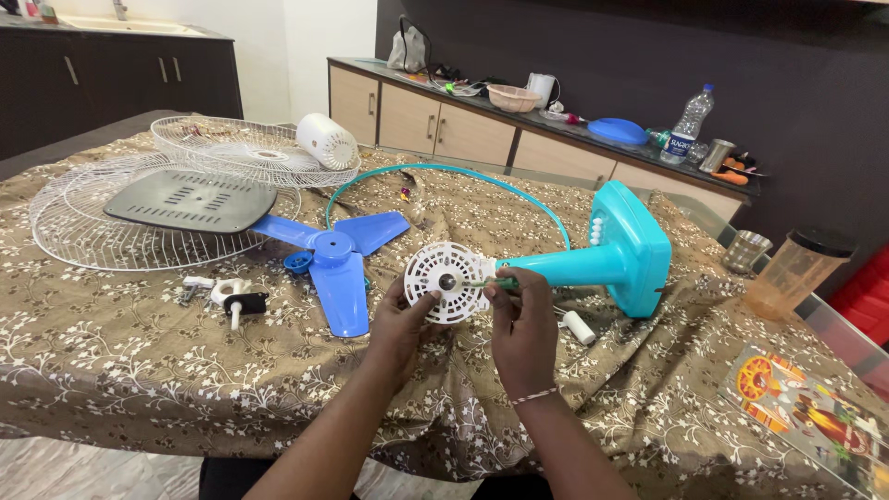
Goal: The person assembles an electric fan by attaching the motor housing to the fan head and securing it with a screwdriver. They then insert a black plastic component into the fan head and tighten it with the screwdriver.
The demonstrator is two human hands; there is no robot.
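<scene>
So the fan is pretty much fully in bits: the blue blade (pixel 338 264) lies flat just left of the left hand's fingers, both wire guards (pixel 139 218) sit well off to the far left with a grey plate (pixel 190 199) on top, and the white motor cover (pixel 326 141) is up behind them. A few small loose parts (pixel 227 296) lie well left of the fingers too. What's in hand is the motor end of the teal stand (pixel 611 255). The left hand (pixel 403 324) pinches the rim of the white round disc (pixel 447 281) from below, fingers narrow around its edge. The right hand (pixel 520 324) has its fingertips closed on a thin green tool (pixel 489 281), tip at the disc near the hub. Looks like that disc is still fastened, so I'd guess the motor itself is what's left. The stand lies on its side, long axis running from the fingers out to the right and slightly away, base on the far end, disc face toward the camera.
</scene>
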